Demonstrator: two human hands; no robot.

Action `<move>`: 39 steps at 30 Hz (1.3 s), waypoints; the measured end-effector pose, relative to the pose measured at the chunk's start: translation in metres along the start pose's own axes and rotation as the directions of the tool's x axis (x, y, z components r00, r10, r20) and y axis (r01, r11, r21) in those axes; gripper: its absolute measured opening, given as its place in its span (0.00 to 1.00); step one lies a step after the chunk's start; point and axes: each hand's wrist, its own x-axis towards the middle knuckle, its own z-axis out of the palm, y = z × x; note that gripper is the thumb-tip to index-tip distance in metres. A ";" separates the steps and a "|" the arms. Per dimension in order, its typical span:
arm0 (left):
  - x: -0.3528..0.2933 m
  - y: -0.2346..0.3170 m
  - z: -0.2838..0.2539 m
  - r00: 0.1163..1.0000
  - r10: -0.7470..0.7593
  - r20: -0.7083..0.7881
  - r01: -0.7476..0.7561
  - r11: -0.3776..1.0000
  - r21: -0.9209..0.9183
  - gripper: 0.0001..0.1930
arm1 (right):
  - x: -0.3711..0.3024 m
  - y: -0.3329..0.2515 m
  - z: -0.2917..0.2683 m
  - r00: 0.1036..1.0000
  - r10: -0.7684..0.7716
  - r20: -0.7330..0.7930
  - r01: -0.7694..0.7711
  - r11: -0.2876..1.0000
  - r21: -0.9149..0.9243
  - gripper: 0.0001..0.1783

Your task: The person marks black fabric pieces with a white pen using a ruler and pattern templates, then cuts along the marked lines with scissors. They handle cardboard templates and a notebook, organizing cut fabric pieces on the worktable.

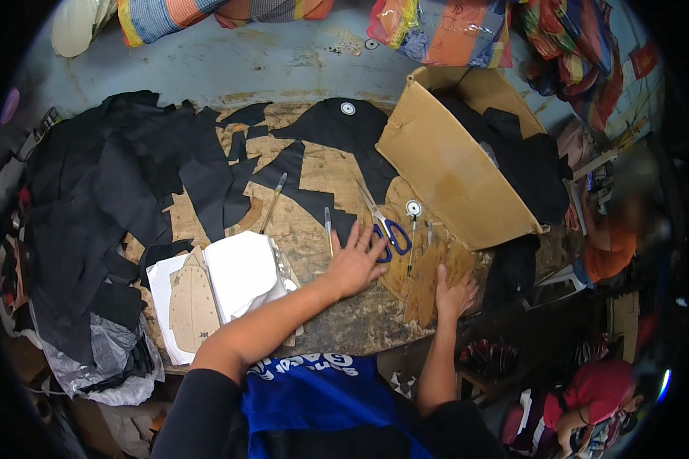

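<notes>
My left hand (354, 265) lies over the worktable with its fingers spread, next to the blue-handled scissors (394, 232) and a pen (328, 227). It appears to hold nothing. My right hand (455, 294) rests at the right edge of several brown cardboard pattern pieces (423, 287), fingers apart; whether it presses on them I cannot tell. A thin dark pen-like tool (412, 256) lies between the hands. To the left, an open notebook (241, 268) bears a grey-brown pattern piece (191, 294) on its left page. Another pen (274, 203) lies beyond the notebook.
Black sheet material (115, 180) is heaped over the table's left side, with cut scraps (283, 164) toward the middle. A tilted cardboard box (455, 176) holding black material stands at the back right. Clear plastic (115, 367) hangs at the near left. Two people are at the far right.
</notes>
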 end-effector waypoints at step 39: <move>-0.051 -0.164 -0.104 0.796 -0.597 -0.101 0.604 0.794 0.065 0.22 | -0.043 -0.114 0.039 0.948 -0.313 0.063 0.225 0.796 0.562 0.30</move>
